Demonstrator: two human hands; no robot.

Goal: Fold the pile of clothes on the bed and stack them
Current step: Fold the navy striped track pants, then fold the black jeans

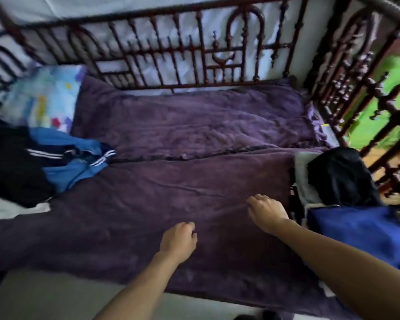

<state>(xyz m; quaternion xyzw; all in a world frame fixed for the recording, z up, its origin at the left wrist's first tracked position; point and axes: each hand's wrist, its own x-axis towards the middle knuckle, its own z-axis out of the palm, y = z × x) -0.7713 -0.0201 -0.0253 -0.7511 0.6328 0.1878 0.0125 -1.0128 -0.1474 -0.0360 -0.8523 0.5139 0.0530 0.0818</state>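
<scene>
A loose pile of clothes lies at the bed's left side: a black garment (12, 162) and a blue jacket with white stripes (72, 158). At the right side sits a stack of folded clothes, with a black piece (340, 176) over a grey one (303, 179) and a bright blue piece (360, 229) in front. My left hand (178, 241) hovers over the purple blanket (194, 181) with fingers curled and nothing in it. My right hand (266, 213) is above the blanket just left of the stack, fingers bent downward, holding nothing.
A dark red ornate metal bed rail (194, 54) runs along the far side and the right end (367, 100). A pale patterned pillow (42, 100) lies at the back left. White sheet (7, 209) shows under the pile at the left. Pale floor (44, 296) lies below the bed's near edge.
</scene>
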